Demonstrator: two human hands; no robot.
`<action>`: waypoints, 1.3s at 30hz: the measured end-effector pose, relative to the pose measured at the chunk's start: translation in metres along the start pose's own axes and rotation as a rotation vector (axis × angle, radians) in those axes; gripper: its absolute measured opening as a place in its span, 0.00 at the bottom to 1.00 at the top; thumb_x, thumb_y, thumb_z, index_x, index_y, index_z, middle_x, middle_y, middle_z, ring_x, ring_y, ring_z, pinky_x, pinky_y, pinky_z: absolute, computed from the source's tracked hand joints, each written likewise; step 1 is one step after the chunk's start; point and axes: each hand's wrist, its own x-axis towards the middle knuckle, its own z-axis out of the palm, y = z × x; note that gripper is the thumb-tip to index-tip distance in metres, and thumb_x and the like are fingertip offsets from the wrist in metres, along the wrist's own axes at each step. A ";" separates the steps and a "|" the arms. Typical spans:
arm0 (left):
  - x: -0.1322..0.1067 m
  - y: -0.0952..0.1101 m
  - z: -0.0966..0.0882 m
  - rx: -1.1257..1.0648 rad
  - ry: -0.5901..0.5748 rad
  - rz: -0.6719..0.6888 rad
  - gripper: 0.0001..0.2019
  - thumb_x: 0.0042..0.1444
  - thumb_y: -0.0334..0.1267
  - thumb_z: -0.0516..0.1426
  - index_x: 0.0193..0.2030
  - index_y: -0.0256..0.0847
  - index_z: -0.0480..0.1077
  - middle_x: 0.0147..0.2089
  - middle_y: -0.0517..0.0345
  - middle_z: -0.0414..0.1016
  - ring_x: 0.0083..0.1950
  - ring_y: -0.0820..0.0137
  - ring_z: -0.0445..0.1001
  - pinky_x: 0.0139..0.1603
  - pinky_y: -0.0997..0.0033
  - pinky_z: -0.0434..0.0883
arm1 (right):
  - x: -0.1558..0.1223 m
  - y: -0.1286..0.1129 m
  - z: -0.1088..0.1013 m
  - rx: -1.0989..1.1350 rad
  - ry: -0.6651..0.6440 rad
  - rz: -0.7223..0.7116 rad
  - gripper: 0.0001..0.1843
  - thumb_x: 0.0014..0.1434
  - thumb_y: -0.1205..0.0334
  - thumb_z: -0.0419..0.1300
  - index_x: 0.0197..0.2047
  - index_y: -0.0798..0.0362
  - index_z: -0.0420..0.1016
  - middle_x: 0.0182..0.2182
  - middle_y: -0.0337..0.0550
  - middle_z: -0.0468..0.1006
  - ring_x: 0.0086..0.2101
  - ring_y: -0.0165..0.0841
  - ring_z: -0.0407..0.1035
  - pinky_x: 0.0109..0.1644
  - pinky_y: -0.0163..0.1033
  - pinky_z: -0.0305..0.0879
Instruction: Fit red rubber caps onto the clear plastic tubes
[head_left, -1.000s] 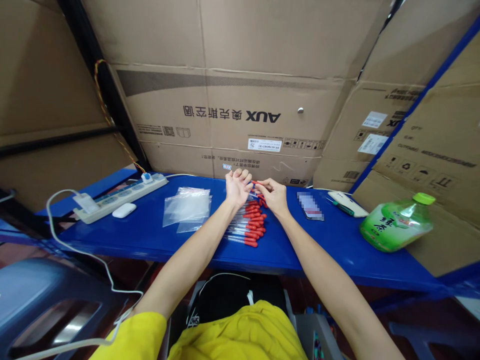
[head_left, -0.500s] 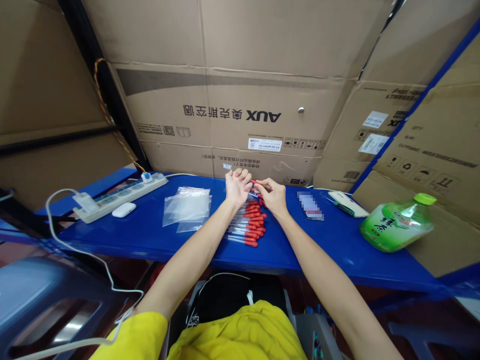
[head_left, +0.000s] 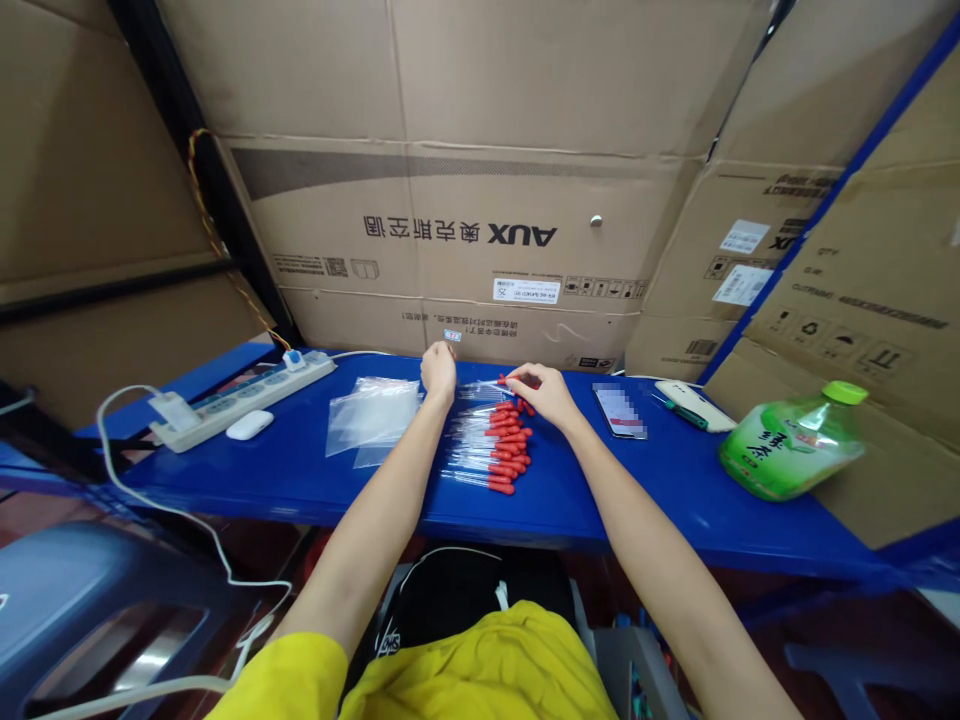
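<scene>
On the blue table, clear droppers with red bulbs [head_left: 511,450] lie in a stacked row, their bulbs to the right. My right hand [head_left: 551,395] is at the far end of the row, thumb and fingers pinched on the red bulb of one dropper [head_left: 486,386], whose clear tube points left. Near that tube's left end, my left hand [head_left: 438,372] is curled closed with its back towards me. Whatever its fingers hold, if anything, is hidden. Clear plastic bags [head_left: 379,418] lie in a loose pile left of my left forearm.
A power strip [head_left: 244,398] with cables and a white case [head_left: 250,425] lie at the left. Rightward are a phone [head_left: 619,410], a green-handled screwdriver [head_left: 685,413] and a large green bottle [head_left: 787,450]. Cardboard [head_left: 450,250] walls the table's back.
My left hand has moved left, away from my right hand, and turned from palm showing to back showing. My right hand has shifted slightly; the dropper's tube now shows between my hands.
</scene>
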 end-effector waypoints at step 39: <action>-0.016 0.001 0.000 0.936 -0.733 0.486 0.09 0.52 0.34 0.61 0.36 0.43 0.83 0.42 0.53 0.85 0.45 0.61 0.81 0.42 0.71 0.71 | 0.000 0.029 -0.021 -0.531 -0.137 0.143 0.12 0.63 0.53 0.62 0.32 0.49 0.81 0.27 0.42 0.82 0.28 0.34 0.74 0.31 0.36 0.56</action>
